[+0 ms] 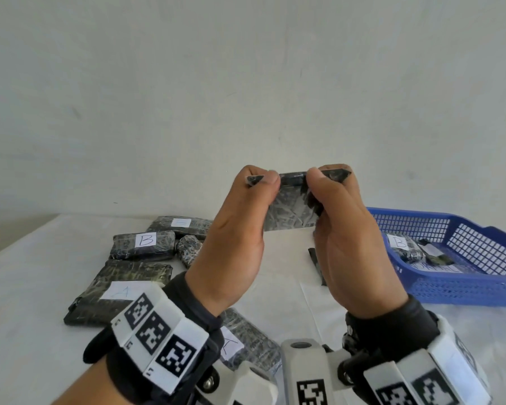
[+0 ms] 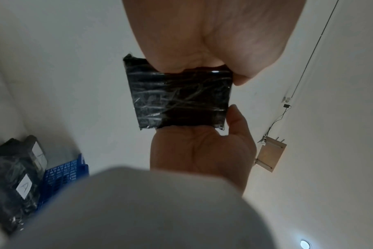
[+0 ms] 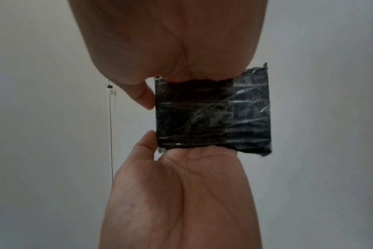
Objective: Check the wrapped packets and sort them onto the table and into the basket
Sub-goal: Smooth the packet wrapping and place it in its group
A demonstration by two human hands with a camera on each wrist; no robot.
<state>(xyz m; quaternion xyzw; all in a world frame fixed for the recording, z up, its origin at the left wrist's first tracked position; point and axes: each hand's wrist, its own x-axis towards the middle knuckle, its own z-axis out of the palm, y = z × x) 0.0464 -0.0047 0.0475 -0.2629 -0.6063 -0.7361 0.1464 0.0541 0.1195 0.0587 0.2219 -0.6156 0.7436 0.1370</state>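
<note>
Both hands hold one black packet (image 1: 289, 214) wrapped in clear film up in the air, above the middle of the table. My left hand (image 1: 260, 182) pinches its upper left edge and my right hand (image 1: 327, 182) pinches its upper right edge. No label shows on the sides I see. In the left wrist view the packet (image 2: 179, 97) is clamped between my left hand (image 2: 202, 151) below and my right hand (image 2: 213, 42) above. The right wrist view shows the packet (image 3: 213, 114) with my right hand (image 3: 181, 185) below it.
Several wrapped packets lie on the white table (image 1: 27, 287) at the left, among them one marked B (image 1: 142, 245) and one marked A (image 1: 117, 290). Another packet (image 1: 246, 343) lies near my wrists. A blue basket (image 1: 465, 290) at the right holds a B packet (image 1: 400, 247).
</note>
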